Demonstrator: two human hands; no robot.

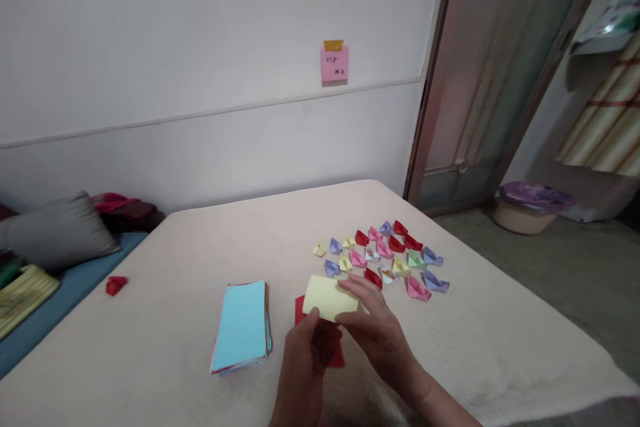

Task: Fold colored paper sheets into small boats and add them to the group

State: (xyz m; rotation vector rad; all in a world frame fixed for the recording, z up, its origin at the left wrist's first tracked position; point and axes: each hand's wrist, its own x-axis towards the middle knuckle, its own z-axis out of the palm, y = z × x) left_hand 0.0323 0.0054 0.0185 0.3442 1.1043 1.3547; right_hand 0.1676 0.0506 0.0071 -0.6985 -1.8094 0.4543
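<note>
A pale yellow sheet of paper (327,297), slightly curved, is held up between both hands. My left hand (306,347) pinches its lower left edge, thumb in front and the other fingers hidden behind. On the right edge, my right hand (373,323) grips it with fingers over the top corner and thumb below. Beneath the hands lies a red sheet of paper (336,355), partly covered by them. Left of the hands sits a stack of coloured paper (243,323) with a light blue sheet on top. Several folded paper boats (384,249) stand in rows beyond the right hand.
A cream cloth-covered surface (240,237) carries everything. A crumpled-looking red paper piece (116,285) lies at its left edge. A grey pillow (60,230) is further left. A pink note (334,65) is taped to the wall. A lined bin (530,205) stands on the floor at right.
</note>
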